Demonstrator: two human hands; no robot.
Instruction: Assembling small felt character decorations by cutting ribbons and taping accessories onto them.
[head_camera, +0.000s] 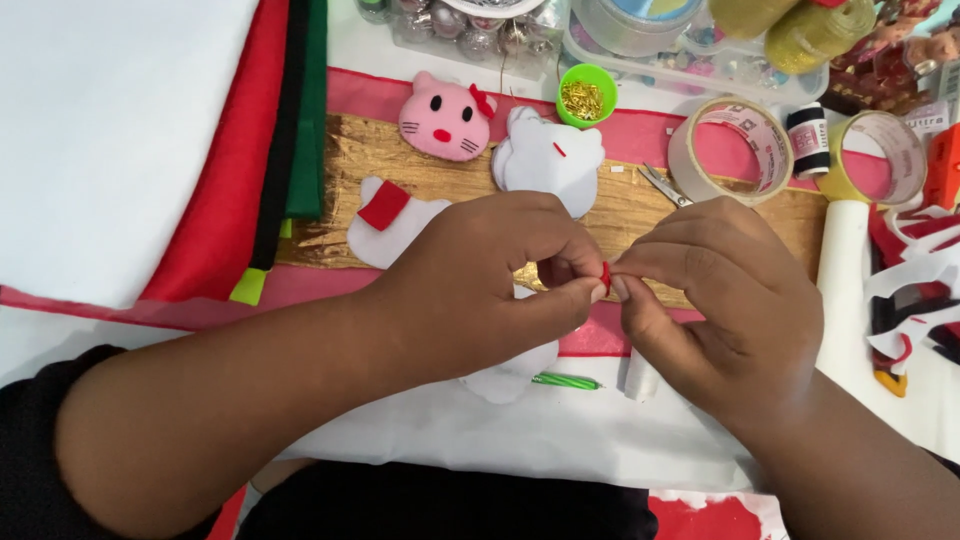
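Observation:
My left hand (490, 290) and my right hand (725, 300) meet at the middle of the view, fingertips pinching a tiny red felt piece (606, 276) between them. Under my left hand lies a white felt cat shape (510, 380), mostly hidden. Behind the hands on a gold sheet (340, 150) sit a stuffed pink cat face (445, 120), a white felt cat head (550, 155) and another white felt piece with a red square (385, 215).
Folded white, red, black and green felt (240, 140) lies at left. A green cup of gold pins (586, 96), scissors (662, 186), two tape rolls (730, 150), a black thread spool (808, 140) and clear boxes stand behind. A green pen (566, 381) lies beneath the hands.

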